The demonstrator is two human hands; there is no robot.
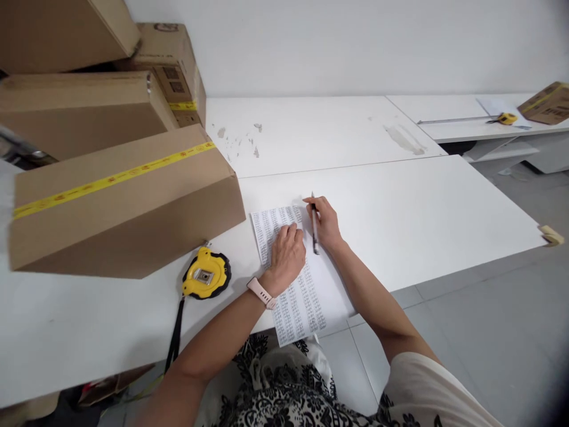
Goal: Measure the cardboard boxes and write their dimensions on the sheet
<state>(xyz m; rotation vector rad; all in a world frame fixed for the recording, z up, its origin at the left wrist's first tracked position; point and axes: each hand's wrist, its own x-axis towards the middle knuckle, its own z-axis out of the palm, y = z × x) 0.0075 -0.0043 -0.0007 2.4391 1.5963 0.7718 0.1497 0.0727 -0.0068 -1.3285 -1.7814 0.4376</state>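
Observation:
A sheet of paper [293, 305] covered in columns of small handwriting or print lies at the table's near edge, its right side blank. My left hand [288, 255] rests on this sheet, palm down with the fingers bent, a pale pink watch band [261, 293] around the wrist. Between the fingers of my right hand [326, 222] is a pen [315, 228], held at the sheet's upper right. The pen's upper end points away from me and its lower end towards me. A yellow and black tape measure [207, 274] lies left of the sheet, its black strap hanging over the edge.
A taped cardboard box [128, 198] stands close on the left, with several more cardboard boxes [75, 107] behind. On the far right another yellow tape measure [507, 118] lies near a small box [546, 105]. The white tabletop [400, 219] reaches right to a wooden corner piece [552, 235].

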